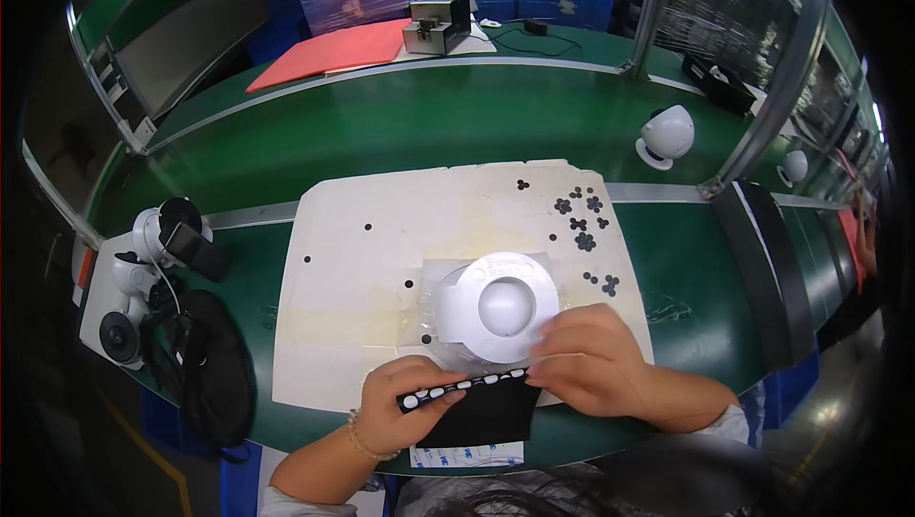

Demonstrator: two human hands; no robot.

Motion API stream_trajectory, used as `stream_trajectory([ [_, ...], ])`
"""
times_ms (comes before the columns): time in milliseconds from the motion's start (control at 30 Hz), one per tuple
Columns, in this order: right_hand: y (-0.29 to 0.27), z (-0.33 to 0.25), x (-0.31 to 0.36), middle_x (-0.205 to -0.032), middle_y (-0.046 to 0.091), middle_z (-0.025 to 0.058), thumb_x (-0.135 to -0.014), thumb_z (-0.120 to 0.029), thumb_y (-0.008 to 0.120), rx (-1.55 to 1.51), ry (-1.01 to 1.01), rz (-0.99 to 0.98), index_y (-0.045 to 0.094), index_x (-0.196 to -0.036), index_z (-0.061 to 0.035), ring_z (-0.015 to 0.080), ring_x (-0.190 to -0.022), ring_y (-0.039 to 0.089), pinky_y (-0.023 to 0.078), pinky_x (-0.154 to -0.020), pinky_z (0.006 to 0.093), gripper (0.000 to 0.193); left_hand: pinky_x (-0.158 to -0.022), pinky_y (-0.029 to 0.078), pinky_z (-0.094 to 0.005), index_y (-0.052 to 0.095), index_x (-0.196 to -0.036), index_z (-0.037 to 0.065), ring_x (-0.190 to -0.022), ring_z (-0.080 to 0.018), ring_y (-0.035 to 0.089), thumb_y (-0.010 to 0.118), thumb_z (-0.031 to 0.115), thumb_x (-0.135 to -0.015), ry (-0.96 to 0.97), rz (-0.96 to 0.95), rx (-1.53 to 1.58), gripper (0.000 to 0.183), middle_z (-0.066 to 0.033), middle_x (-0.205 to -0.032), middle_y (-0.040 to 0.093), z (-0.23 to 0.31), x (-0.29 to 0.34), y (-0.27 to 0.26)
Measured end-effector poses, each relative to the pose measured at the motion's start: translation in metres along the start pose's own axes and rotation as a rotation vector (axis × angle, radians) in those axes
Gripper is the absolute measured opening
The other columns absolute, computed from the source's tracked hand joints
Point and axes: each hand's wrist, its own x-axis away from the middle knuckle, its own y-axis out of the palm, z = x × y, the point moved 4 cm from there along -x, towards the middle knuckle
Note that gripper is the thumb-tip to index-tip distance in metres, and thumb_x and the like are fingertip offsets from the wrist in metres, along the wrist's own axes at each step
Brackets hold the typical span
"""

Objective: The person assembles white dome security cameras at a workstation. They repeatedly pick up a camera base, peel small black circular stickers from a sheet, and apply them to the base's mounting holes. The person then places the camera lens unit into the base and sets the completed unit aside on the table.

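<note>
My left hand pinches a black sheet at its left end. The sheet's upper edge is folded over and shows a row of white round spots. My right hand is at the right end of that folded edge, thumb and fingers pressed together; whatever they hold is too small to make out. Just beyond both hands a white plastic part with a round ring base lies on a clear plastic bag. A white sheet with blue print shows below the black one.
Small black round pads lie scattered on the cardboard mat, mostly at its right. White cameras and a black pouch are at the left. Another white camera stands far right, near a metal post. A black foam strip lies right.
</note>
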Motion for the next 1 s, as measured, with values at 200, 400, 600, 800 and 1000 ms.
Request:
stream_trajectory([
  [200,-0.012,0.001,0.001,-0.092,0.059,-0.0032,-0.061,-0.008,0.067,-0.008,-0.027,0.123,0.062,-0.083,-0.0135,0.0181,-0.088,0.054,0.039,-0.071,0.0314,0.024,-0.056,0.043,-0.0256,0.063,-0.083,-0.002,-0.060,-0.0187,0.056,0.067,-0.001,-0.067,-0.084,0.058,0.052,0.016,-0.0122,-0.068,0.059,-0.006,0.002,-0.002],
  [400,-0.009,0.003,0.005,-0.089,0.059,-0.0026,-0.063,-0.006,0.067,0.151,-0.083,-0.073,0.057,-0.091,-0.0137,0.0176,-0.083,0.053,0.038,-0.067,0.0304,0.030,-0.057,0.043,-0.0252,0.062,-0.083,-0.003,-0.061,-0.0186,0.057,0.067,0.000,-0.069,-0.073,0.078,0.063,0.015,-0.0128,-0.069,0.060,-0.005,0.003,-0.004],
  [600,-0.005,0.003,0.003,-0.083,0.058,0.0018,-0.075,-0.005,0.060,-0.254,0.042,0.287,0.056,-0.093,-0.0105,0.0194,-0.073,0.053,0.039,-0.061,0.0312,0.020,-0.056,0.043,-0.0246,0.063,-0.084,-0.001,-0.060,-0.0180,0.057,0.067,0.001,-0.069,-0.124,0.068,0.083,0.016,-0.0122,-0.068,0.060,-0.004,0.004,-0.001],
  [800,0.019,-0.012,-0.007,-0.100,0.053,0.0074,-0.073,-0.007,0.061,-0.267,-0.079,-0.101,0.056,-0.105,-0.0135,0.0201,-0.075,0.054,0.042,-0.062,0.0290,0.033,-0.054,0.042,-0.0249,0.064,-0.085,0.001,-0.057,-0.0185,0.056,0.067,0.000,-0.068,-0.102,0.010,-0.020,0.018,-0.0110,-0.064,0.058,0.002,0.004,0.002],
  [1000,0.003,-0.011,-0.003,-0.099,0.051,0.0106,-0.072,0.005,0.055,-0.331,-0.076,-0.013,0.044,-0.119,-0.0148,0.0180,-0.078,0.054,0.043,-0.065,0.0274,0.052,-0.059,0.047,-0.0262,0.064,-0.090,0.004,-0.061,-0.0178,0.058,0.067,0.000,-0.064,0.139,0.025,-0.040,0.027,-0.0140,-0.091,0.057,0.003,0.007,0.006],
])
